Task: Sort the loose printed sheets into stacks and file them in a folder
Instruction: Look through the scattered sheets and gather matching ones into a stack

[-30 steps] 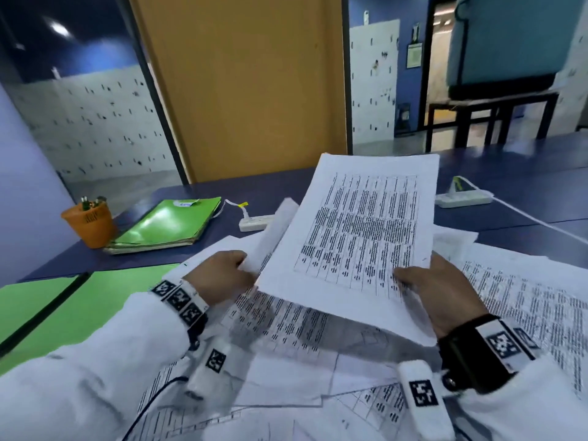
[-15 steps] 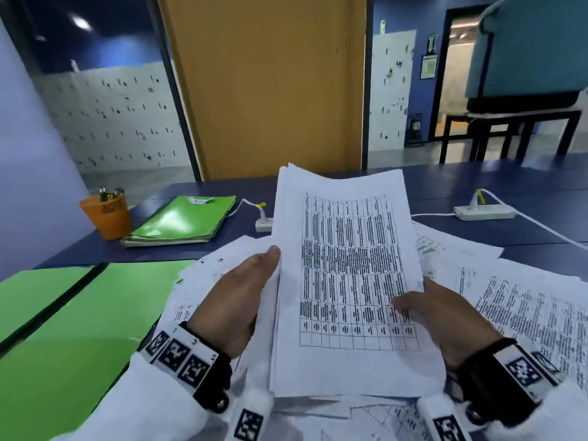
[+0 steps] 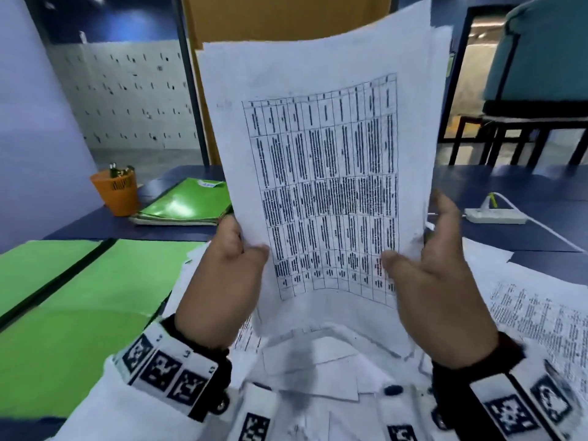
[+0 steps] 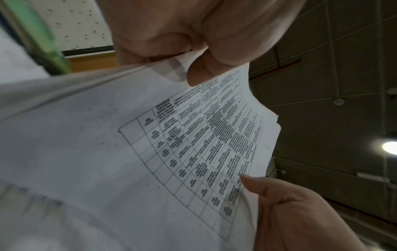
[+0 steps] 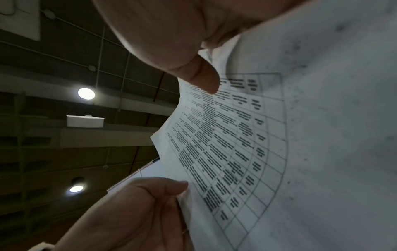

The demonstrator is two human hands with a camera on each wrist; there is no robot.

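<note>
Both hands [image 3: 222, 281] [image 3: 436, 281] pinch the upright sheets' [image 3: 324, 173] lower side edges.

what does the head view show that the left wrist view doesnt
Only the head view shows the blue table, the orange cup, the closed green folder, the loose sheets and the power strip. Only the left wrist view shows the ceiling lamp. Both show the held stack of sheets, gripped at its lower edges by the left hand and right hand.
</note>
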